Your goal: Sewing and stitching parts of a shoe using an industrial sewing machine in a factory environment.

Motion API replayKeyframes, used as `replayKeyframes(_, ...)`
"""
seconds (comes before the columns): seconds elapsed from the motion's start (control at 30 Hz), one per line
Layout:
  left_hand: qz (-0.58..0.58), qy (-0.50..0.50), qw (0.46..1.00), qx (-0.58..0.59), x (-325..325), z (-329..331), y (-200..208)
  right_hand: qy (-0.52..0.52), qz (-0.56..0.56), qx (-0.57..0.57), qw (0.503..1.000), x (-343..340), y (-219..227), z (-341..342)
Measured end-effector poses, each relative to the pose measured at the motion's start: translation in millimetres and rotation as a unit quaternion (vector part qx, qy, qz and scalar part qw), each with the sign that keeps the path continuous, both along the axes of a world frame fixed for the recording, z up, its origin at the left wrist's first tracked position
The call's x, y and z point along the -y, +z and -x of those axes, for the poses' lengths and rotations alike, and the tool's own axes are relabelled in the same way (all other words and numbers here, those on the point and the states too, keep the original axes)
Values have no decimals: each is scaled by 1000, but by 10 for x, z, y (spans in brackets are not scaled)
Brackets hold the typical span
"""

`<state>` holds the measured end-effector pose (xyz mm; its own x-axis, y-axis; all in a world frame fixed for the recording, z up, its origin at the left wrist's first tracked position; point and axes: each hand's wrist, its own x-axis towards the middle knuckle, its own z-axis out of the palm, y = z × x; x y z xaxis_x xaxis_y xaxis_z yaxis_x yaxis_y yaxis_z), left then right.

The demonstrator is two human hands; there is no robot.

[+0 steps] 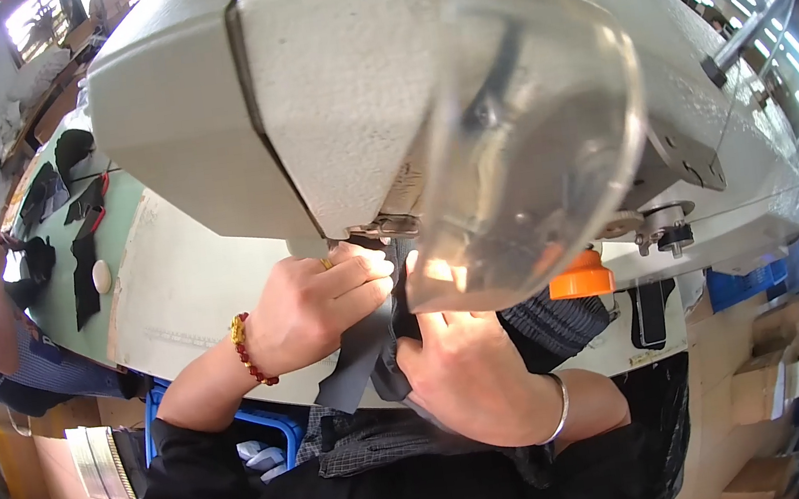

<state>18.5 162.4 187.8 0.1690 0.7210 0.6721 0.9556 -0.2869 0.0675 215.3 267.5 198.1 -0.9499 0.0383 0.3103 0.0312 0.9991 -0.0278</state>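
Note:
A large pale sewing machine (328, 87) stands over my hands, with a clear plastic guard (548, 149) at its front. My left hand (325, 300) is closed, fingers pinching a strip of dark grey fabric (358, 356) right below the needle area. Close beside it, my right hand (471, 371) grips the same dark fabric at its right edge, the thumb pressed on it. The guard partly covers the right fingertips, seen blurred through the plastic. The needle itself is hidden. More dark, grid-patterned cloth (374, 440) hangs down over my lap.
An orange knob (580, 274) sits under the machine at the right, near a black fabric piece (652, 312). On the left, a person in an orange and blue top (17, 330) is at a green table (64, 228) with dark cut pieces. A blue stool (287, 431) stands below.

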Motion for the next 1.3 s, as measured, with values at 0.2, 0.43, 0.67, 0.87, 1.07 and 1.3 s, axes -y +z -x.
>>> replayKeyframes(0.2,38,-27,999,-11,15,121,57,-40,22,38,998,126,4,65)
replayKeyframes(0.43,42,-22,998,51,-9,113,143,-42,-51,-22,998,53,27,149)
replayKeyframes(0.67,0,-9,1000,18,-73,170,50,-42,-110,27,993,-29,24,130)
replayKeyframes(0.87,24,25,999,5,-9,143,-95,-24,-96,6,995,-47,-16,42)
replayKeyframes(1.07,-15,-21,983,183,-8,201,-11,-16,-65,-24,997,65,-68,-3)
replayKeyframes(1.3,67,1,992,104,99,52,124,-6,-80,-38,996,59,-49,65)
